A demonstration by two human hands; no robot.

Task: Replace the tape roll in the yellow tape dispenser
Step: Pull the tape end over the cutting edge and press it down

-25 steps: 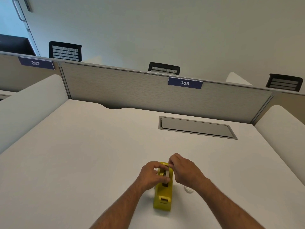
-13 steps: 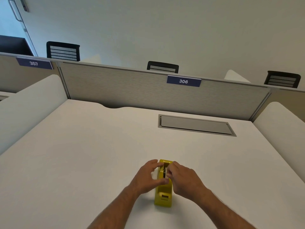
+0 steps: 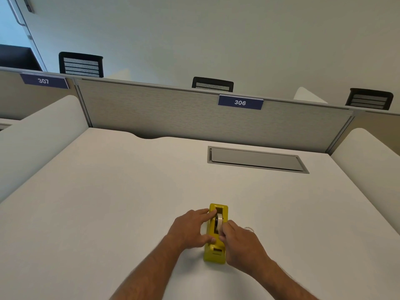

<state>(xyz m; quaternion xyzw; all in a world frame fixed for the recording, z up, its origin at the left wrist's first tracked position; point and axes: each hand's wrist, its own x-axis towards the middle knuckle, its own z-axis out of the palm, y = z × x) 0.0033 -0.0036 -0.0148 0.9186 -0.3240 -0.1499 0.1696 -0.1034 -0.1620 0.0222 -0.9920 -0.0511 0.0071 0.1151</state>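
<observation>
Fingers of the left hand [image 3: 190,229] are spread and laid flat against the left side of the yellow plastic tape dispenser [image 3: 216,252], the index finger stretched forward along its upper left edge and the thumb pressed against the body lower down; the dispenser is steadied by this loose, open hold rather than enclosed. Fingers of the right hand [image 3: 242,243] are curled inward against the dispenser's right side, their tips bunched near the middle of the body, just below the pale, cream-coloured tape roll [image 3: 220,220]. Whether the loose end of tape is pinched between these fingertips cannot be told, since the contact is hidden by the knuckles.

The roll is seated upright in the open well of the dispenser, on a dark hub. The dispenser lies lengthwise on the plain white desk [image 3: 108,202], its cutter end turned toward the person, between the two hands. A small pale object [image 3: 250,228] is partly seen on the desk just behind the right hand; it is too covered to be identified.
</observation>
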